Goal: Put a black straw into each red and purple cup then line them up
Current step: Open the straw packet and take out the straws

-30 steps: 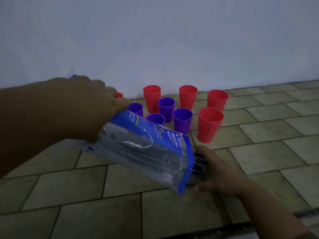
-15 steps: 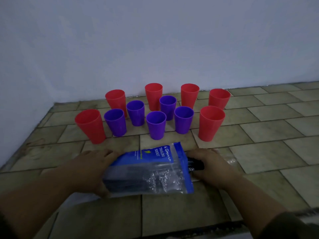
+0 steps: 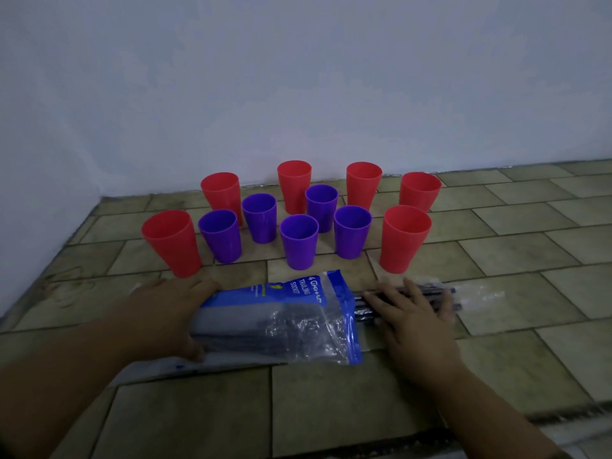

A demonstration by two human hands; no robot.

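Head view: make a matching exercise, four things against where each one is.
1 left hand
2 right hand
3 black straws
4 purple cups

A standing among the red cups
B resting on the black straws
C gripping the left end of the blue bag
D sticking out of the bag's right end

Pairs: 1-C, 2-B, 3-D, 4-A

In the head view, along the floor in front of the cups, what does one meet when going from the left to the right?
left hand → plastic bag → right hand. The black straws lie under the right hand, so I leave them out.
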